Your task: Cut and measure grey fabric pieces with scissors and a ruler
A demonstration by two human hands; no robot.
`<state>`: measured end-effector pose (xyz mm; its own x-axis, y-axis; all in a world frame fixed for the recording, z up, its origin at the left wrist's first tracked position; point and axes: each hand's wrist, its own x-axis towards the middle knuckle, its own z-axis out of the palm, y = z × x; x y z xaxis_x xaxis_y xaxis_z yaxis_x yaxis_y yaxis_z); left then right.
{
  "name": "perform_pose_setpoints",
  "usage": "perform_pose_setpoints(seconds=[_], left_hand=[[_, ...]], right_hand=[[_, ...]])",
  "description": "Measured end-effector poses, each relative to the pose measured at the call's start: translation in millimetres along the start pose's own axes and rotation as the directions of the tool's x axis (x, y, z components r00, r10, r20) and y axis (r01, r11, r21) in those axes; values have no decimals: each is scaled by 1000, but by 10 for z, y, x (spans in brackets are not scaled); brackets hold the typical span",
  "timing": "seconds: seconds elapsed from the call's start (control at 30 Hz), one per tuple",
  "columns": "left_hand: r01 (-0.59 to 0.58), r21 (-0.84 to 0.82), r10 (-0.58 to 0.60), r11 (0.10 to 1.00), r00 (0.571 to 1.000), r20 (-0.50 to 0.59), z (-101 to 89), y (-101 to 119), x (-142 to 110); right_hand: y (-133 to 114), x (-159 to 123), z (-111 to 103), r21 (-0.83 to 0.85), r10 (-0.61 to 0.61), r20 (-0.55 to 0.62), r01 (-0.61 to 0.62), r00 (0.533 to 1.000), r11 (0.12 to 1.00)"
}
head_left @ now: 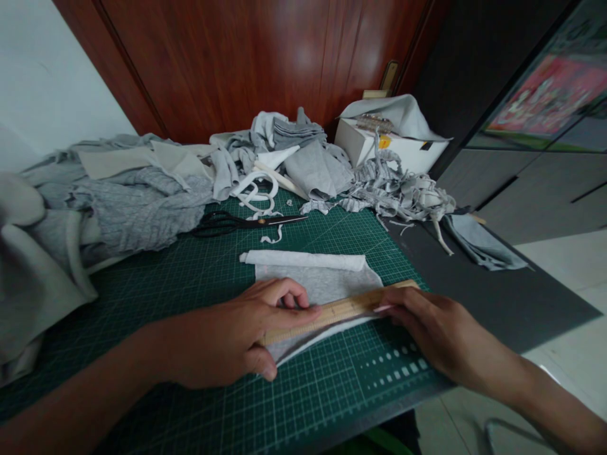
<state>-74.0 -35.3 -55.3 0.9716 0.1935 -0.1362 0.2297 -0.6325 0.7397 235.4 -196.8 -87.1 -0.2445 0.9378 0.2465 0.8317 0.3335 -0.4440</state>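
A piece of grey fabric lies on the green cutting mat, its far edge rolled over to a white underside. Slanting across its near part is a wooden ruler. My left hand grips the ruler's left part, fingers curled on top and thumb at the fabric's near edge. At the ruler's right end, my right hand is closed in a pinch. A small pale pinkish tip shows at its fingertips against the ruler; what it belongs to I cannot make out.
Black-handled scissors lie beyond the fabric on the cutting mat, near white scraps. Grey cloth is heaped at left and back. A white box stands back right, behind tangled strips. Folded cloth rests on the dark tabletop.
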Motion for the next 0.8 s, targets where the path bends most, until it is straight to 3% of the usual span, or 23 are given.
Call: perform_pose_setpoints(seconds=[0.37,0.8], left_hand=[[-56,43,57,998,998,-26,21,-24,-9],[-70,-13,71,997,996,56,-4,-5,21]], right_hand=[[-10,130,10,-178,-139,154,165,978,970],[-182,340,58,-214,-239,189,277,952,937]])
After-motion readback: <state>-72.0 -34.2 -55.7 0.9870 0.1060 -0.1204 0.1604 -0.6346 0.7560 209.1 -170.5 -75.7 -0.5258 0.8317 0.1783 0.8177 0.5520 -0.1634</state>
